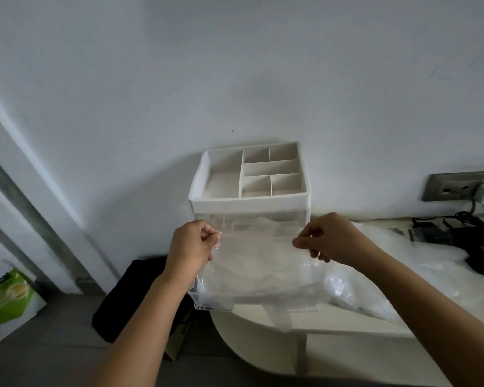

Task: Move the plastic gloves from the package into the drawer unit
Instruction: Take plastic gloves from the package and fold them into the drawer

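Two hands stretch a thin, cloudy-white plastic glove [257,263] flat in front of a clear drawer unit [249,202] with a white divided top tray.
The left hand [192,243] and right hand [326,237] each hold an upper corner in a pinching grip. The limp glove hangs over the pulled-out clear bottom drawer [215,306], which juts past the pale bench [263,326] at its rounded edge. The crumpled clear package [375,283] lies just to the right.
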The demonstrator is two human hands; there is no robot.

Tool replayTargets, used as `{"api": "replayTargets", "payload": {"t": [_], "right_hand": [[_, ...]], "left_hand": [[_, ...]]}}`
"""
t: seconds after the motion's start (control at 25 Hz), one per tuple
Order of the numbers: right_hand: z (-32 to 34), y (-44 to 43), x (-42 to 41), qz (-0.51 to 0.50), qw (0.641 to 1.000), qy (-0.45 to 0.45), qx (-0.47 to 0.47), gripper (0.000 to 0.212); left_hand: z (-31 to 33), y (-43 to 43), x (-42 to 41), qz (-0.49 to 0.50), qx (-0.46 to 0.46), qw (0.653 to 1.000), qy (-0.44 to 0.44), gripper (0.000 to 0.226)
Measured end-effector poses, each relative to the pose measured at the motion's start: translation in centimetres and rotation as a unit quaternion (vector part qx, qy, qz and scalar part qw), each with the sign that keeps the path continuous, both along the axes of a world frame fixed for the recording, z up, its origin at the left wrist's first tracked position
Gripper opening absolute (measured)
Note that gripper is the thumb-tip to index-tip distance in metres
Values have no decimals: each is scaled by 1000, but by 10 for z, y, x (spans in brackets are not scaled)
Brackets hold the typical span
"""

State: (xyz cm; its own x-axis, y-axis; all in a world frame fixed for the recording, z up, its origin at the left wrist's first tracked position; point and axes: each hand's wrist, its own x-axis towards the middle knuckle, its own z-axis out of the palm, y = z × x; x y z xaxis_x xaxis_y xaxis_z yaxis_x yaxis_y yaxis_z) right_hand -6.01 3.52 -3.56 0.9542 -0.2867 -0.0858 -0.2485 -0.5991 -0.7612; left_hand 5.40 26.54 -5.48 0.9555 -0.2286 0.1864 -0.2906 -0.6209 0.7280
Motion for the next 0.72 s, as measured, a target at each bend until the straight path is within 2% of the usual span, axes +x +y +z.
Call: {"api": "replayTargets", "payload": {"t": [0.16, 0.24, 0.32, 0.4, 0.44, 0.52, 0.56, 0.72], "right_hand": [[-5, 1, -1, -61, 996, -24, -60, 16], [-3, 7, -6, -111, 979, -49, -163, 14], [-2, 21, -14, -133, 950, -129, -253, 13], [1, 44, -18, -49, 951, -205, -228, 16], [1, 55, -17, 21, 961, -203, -188, 21], [-6, 74, -10, 145, 974, -117, -131, 33], [-11, 79, -4, 179, 973, -66, -133, 38], [-23, 77, 17, 230, 953, 71, -185, 49]], "left_hand": [[-1, -2, 0, 8, 48, 998, -30, 22], [-2, -4, -1, 13, 71, 997, -41, 23], [-4, -5, -1, 16, 94, 994, -47, 20], [-4, -6, -2, 14, 114, 992, -47, 16], [-4, -7, -3, 12, 126, 991, -50, 15], [-2, -7, -7, 9, 150, 986, -65, 15], [-1, -8, -8, 11, 158, 985, -73, 15], [2, -6, -14, 27, 202, 974, -95, 14]]}}
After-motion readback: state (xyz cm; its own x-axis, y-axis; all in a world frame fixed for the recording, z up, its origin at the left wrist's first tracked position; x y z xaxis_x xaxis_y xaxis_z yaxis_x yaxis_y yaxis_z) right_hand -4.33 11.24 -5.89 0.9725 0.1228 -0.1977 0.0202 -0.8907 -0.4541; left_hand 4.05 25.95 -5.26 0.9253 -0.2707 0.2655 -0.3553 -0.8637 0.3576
